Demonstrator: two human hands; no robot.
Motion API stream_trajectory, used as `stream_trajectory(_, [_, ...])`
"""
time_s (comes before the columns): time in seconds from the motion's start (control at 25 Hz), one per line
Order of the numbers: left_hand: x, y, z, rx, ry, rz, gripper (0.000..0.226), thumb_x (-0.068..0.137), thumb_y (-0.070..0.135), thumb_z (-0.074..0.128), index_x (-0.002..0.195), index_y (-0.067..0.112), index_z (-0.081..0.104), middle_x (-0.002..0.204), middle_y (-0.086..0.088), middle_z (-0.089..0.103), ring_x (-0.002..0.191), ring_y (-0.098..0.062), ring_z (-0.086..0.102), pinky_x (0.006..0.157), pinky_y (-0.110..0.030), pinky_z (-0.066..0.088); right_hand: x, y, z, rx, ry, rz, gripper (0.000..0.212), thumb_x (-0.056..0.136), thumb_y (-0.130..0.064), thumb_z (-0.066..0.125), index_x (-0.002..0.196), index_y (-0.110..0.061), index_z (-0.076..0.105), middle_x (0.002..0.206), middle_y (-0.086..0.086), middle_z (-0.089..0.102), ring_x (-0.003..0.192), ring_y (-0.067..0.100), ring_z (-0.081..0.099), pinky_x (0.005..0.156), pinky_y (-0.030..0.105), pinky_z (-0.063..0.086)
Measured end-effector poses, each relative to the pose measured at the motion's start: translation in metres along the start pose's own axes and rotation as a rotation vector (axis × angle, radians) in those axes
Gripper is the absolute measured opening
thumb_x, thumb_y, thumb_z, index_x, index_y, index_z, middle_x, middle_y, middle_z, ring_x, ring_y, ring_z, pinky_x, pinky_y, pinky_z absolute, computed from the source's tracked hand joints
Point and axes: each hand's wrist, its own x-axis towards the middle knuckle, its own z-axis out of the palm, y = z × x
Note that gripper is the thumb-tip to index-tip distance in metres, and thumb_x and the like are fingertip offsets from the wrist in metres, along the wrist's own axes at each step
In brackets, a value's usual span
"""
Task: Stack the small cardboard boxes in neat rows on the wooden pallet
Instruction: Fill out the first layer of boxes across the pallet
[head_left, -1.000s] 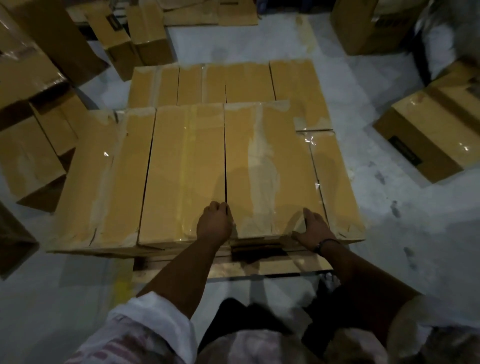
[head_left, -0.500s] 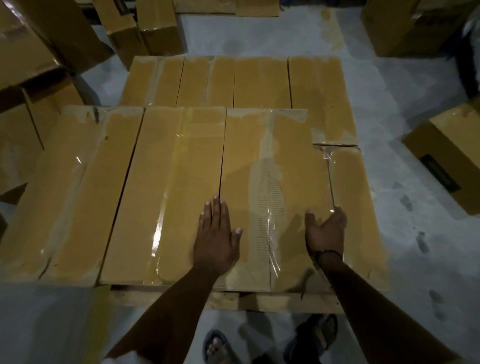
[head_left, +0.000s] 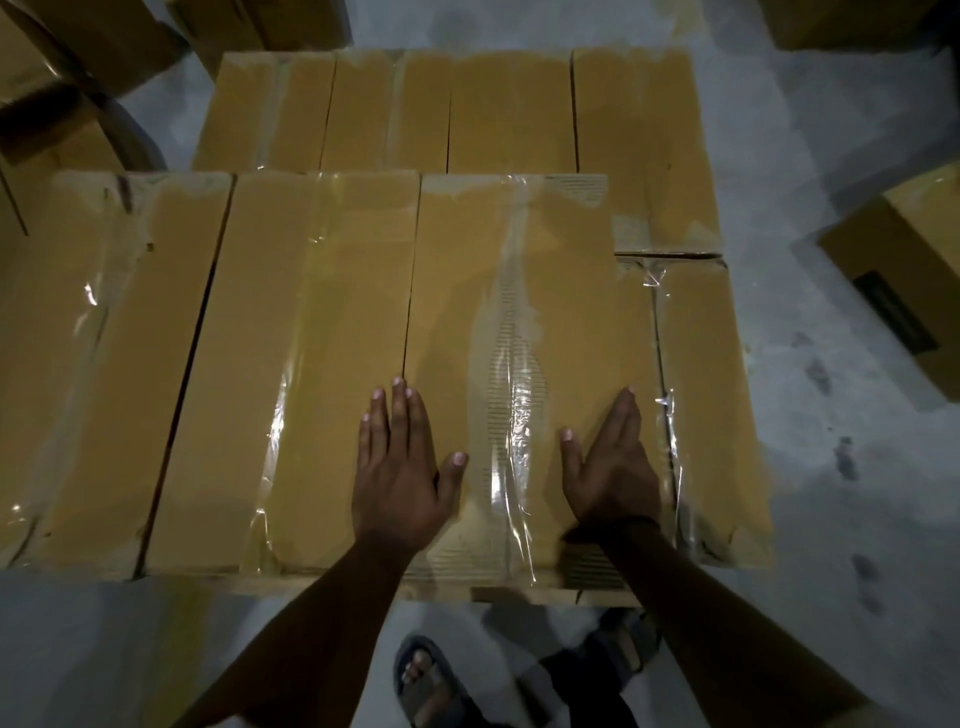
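Top-layer right box (head_left: 519, 322) lies on the stack, its near edge over the pallet (head_left: 519, 595) edge at 6 o'clock. Left hand (head_left: 400, 467) lies flat on its left seam and right hand (head_left: 613, 467) flat by its right edge, fingers straight, gripping nothing. Three boxes in this row. Back row (head_left: 509, 109) at 12: four. Bare floor (head_left: 841, 467) at 3.

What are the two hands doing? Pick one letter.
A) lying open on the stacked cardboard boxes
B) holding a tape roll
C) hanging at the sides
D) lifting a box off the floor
A: the left hand and the right hand both rest with straight fingers on the tops of the taped cardboard boxes in the near row.
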Motion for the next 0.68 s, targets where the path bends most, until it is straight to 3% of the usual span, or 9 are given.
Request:
stream_trajectory(0.12, [0.001, 0.001, 0.001, 0.023, -0.014, -0.004, 0.096, 0.099, 0.068, 0.032, 0.161, 0.006, -0.005, 0.170, -0.011, -0.013, 0.156, -0.030, -0.014, 0.127, -0.049, 0.004, 0.002, 0.001, 0.002, -0.043, -0.004, -0.004, 0.085, 0.100, -0.057, 0.030, 0.159, -0.006, -0.004, 0.167, 0.015, 0.009, 0.145, 0.035, 0.032, 0.106, 0.046, 0.044])
stream_trajectory(0.32, [0.001, 0.002, 0.001, 0.020, -0.002, -0.005, 0.097, 0.098, 0.069, 0.031, 0.161, 0.006, -0.005, 0.170, -0.011, -0.012, 0.156, -0.030, -0.013, 0.127, -0.051, 0.006, 0.001, 0.000, -0.005, 0.012, -0.049, 0.018, 0.086, 0.100, -0.059, 0.032, 0.159, -0.014, -0.012, 0.167, 0.009, 0.008, 0.132, 0.037, 0.049, 0.096, 0.045, 0.049])
stream_trajectory(0.48, [0.000, 0.000, 0.002, 0.021, -0.011, -0.006, 0.096, 0.099, 0.070, 0.027, 0.161, 0.006, -0.007, 0.169, -0.011, -0.015, 0.156, -0.030, -0.014, 0.127, -0.051, 0.005, -0.013, 0.007, -0.004, 0.072, -0.051, 0.003, 0.084, 0.101, -0.059, 0.032, 0.159, -0.020, -0.013, 0.166, 0.005, 0.011, 0.129, 0.036, 0.052, 0.097, 0.044, 0.050])
stream_trajectory(0.56, [-0.001, 0.000, 0.003, 0.000, 0.001, 0.003, 0.095, 0.099, 0.069, 0.027, 0.161, 0.005, -0.005, 0.170, -0.011, -0.014, 0.156, -0.030, -0.014, 0.127, -0.051, 0.004, -0.028, 0.010, -0.003, 0.091, -0.029, -0.017, 0.082, 0.101, -0.056, 0.035, 0.161, -0.018, -0.008, 0.163, 0.009, 0.020, 0.117, 0.032, 0.060, 0.085, 0.034, 0.052])
stream_trajectory(0.68, [-0.001, -0.001, 0.006, 0.011, 0.015, 0.009, 0.090, 0.101, 0.065, 0.027, 0.162, 0.004, -0.001, 0.170, -0.012, -0.010, 0.157, -0.031, -0.012, 0.127, -0.052, 0.005, -0.040, 0.012, -0.001, 0.076, -0.012, -0.036, 0.079, 0.102, -0.050, 0.040, 0.162, -0.016, 0.000, 0.154, 0.015, 0.034, 0.088, 0.023, 0.064, 0.063, 0.021, 0.040])
